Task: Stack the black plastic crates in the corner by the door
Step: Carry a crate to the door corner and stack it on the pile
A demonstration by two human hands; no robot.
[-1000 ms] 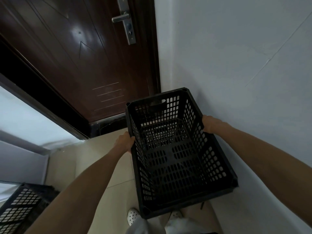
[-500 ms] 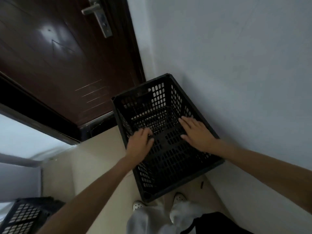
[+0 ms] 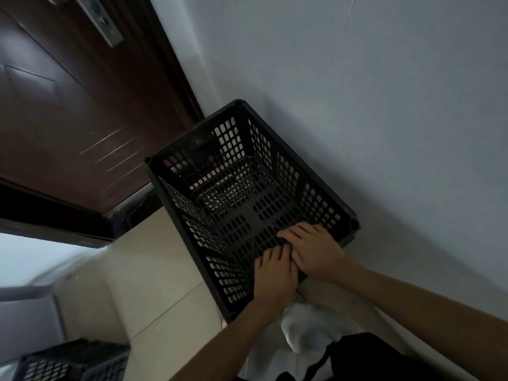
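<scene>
A black perforated plastic crate (image 3: 247,193) stands open side up in the corner, its far end by the door (image 3: 68,111) and its long side against the white wall (image 3: 371,119). Whether another crate sits under it is hidden. My left hand (image 3: 275,279) and my right hand (image 3: 313,251) lie side by side over the crate's near rim, fingers curled onto its inner wall. A second black crate (image 3: 74,361) sits at the lower left edge of the view, partly cut off.
The dark brown door has a metal lock plate (image 3: 105,24) at the top left and a dark threshold (image 3: 132,210) at floor level. Beige floor tiles (image 3: 143,284) run between the two crates. My white-trousered legs (image 3: 308,334) are just behind the crate.
My hands left the crate's long sides, pressed inside it, then came together at its near rim. The crate sits lower and closer to the wall corner; the view tilted right.
</scene>
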